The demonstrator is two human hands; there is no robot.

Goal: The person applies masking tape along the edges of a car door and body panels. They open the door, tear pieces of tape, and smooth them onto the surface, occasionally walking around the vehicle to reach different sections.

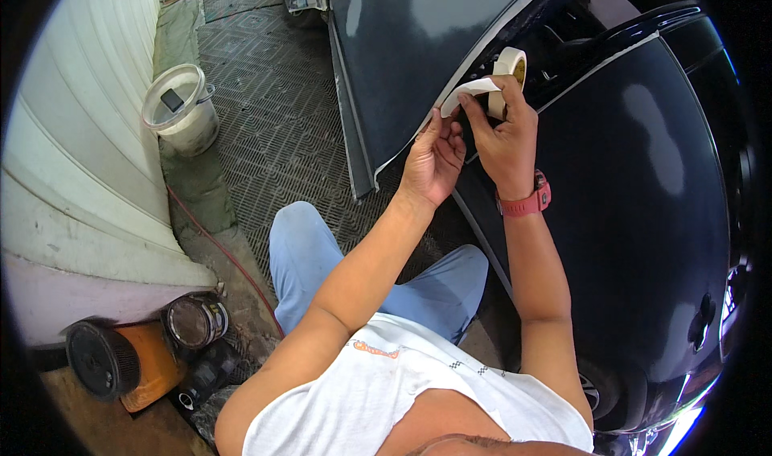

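Note:
My right hand [507, 138], with a red watch on its wrist, grips a roll of masking tape [519, 63]. A short white strip [468, 94] curves from the roll toward my left hand, under my right thumb. My left hand [435, 160] is closed, its thumb and fingertips pinched at the strip's near end; the exact contact is partly hidden by the fingers. Both hands are beside the edge of an open dark car door [410, 62]. A pale line of tape [396, 157] runs along that door edge.
Another dark car door [635, 191] fills the right side. A white bucket [191, 126] with a dark phone-like object stands left on patterned floor matting [257, 94]. A red hose [217, 243] runs along the floor. Cans [195, 321] and an orange container [151, 359] sit lower left.

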